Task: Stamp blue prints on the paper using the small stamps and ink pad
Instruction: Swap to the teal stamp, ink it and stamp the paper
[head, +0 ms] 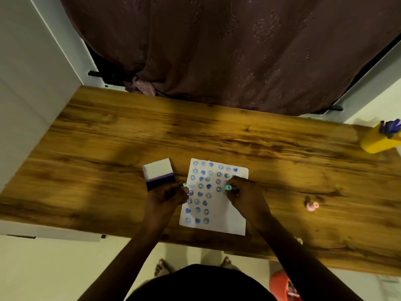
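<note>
Ink pad [159, 173] stands just left of paper [213, 197]; pink stamp [311, 205] well right of paper; yellow pen holder [378, 139] far right; wood beyond paper bare.

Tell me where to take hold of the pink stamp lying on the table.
Probably from above, pinching the narrow middle of the pink stamp. It seems to lie on its side on the bare table, right of the paper, with nothing close around it.

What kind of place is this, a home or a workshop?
Most likely a room in a home: a wooden table stands against a dark patterned curtain, a yellow pen holder sits at its corner, and the person's bare feet show below.
</note>
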Action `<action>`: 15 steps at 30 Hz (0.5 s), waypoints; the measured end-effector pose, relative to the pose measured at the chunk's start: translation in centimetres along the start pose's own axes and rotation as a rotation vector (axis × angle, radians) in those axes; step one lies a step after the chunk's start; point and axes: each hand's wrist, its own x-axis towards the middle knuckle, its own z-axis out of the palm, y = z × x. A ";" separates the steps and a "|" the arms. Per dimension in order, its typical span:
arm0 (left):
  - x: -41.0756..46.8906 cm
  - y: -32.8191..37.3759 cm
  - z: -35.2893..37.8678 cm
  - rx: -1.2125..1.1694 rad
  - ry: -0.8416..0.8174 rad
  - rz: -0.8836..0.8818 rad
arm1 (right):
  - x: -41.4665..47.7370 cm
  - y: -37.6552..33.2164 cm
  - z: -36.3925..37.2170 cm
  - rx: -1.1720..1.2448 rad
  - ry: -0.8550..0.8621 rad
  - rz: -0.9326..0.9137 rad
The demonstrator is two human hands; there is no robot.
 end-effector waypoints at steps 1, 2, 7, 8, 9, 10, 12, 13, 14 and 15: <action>0.0 0.0 -0.1 -0.002 0.004 -0.001 | 0.1 0.0 0.1 0.006 -0.011 -0.001; 0.0 -0.1 -0.2 -0.001 0.007 0.001 | 0.1 0.1 0.2 0.011 -0.022 0.001; 0.3 -0.3 -0.4 0.004 0.000 -0.015 | 0.2 0.0 0.5 -0.002 -0.024 0.004; 0.3 -0.3 -0.4 0.012 -0.001 -0.016 | 0.1 0.0 0.5 0.001 -0.018 0.004; 0.3 -0.3 -0.3 0.019 -0.002 -0.012 | 0.1 -0.1 0.6 0.004 -0.014 0.004; 0.3 -0.2 -0.2 0.027 -0.005 -0.002 | 0.1 -0.2 0.6 0.002 -0.012 0.005; 0.3 -0.1 -0.1 0.037 -0.015 0.015 | 0.2 -0.3 0.6 -0.021 -0.016 0.010; 0.3 0.0 0.0 0.038 -0.021 0.015 | 0.2 -0.4 0.5 -0.038 -0.020 0.017; 0.3 0.1 0.1 0.044 -0.026 0.012 | 0.3 -0.5 0.5 -0.053 -0.023 0.026; 0.3 0.2 0.2 0.054 -0.029 0.012 | 0.3 -0.5 0.3 -0.065 -0.026 0.037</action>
